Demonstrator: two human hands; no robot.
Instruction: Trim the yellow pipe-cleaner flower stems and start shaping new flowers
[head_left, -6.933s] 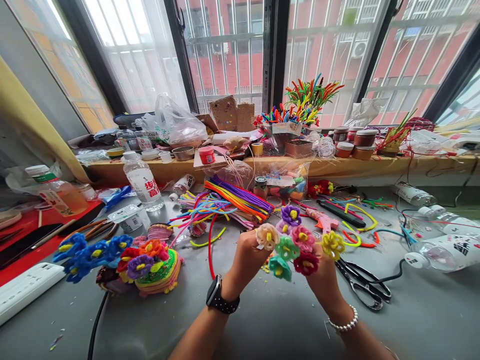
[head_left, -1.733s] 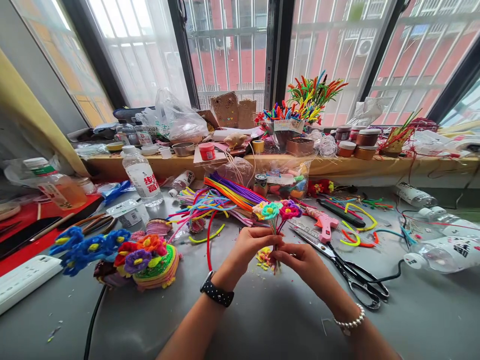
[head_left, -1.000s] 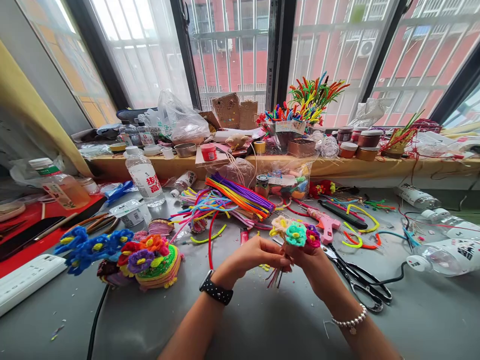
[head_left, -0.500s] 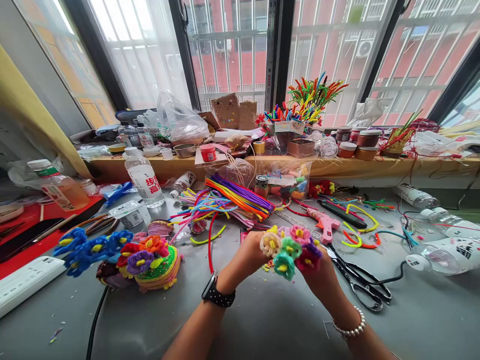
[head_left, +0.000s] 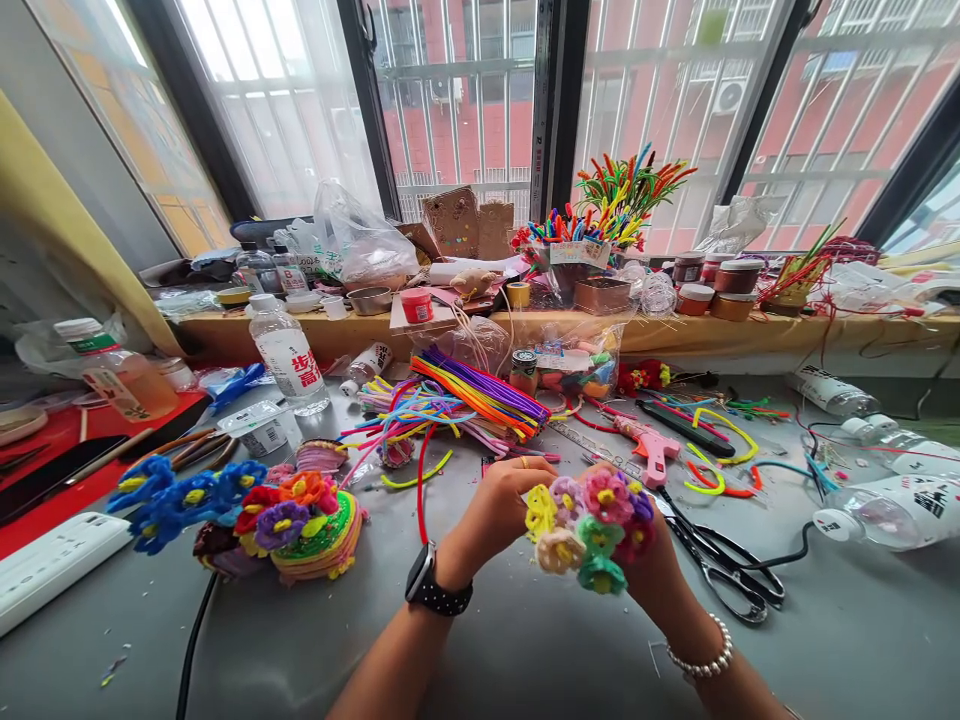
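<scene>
A small bunch of fuzzy pipe-cleaner flowers [head_left: 600, 535] in yellow, pink, lilac, beige, green and dark red hangs between my hands, blooms toward me. My right hand [head_left: 654, 565] is closed on it from the right, partly covered by the dark red and purple flowers. My left hand [head_left: 495, 508], with a ring and a black watch, has its fingers bent in at the left side of the bunch. Its fingertips and the stems are hidden behind the blooms. Close to my right hand lie black-handled scissors [head_left: 731, 575] and a pink glue gun [head_left: 651, 445].
Left stand blue pipe-cleaner flowers [head_left: 191, 495] and a round rainbow-coloured piece [head_left: 319, 545]. Behind my hands lies a pile of loose pipe cleaners [head_left: 480, 395]. Plastic bottles [head_left: 892, 510] lie at right; an upright bottle [head_left: 289, 355] stands back left. A white power strip [head_left: 56, 565] sits at the left edge.
The bunch has shifted slightly right and down and turned, so the yellow and beige flowers show more at its left. My left fingers have moved a little away from the blooms.
</scene>
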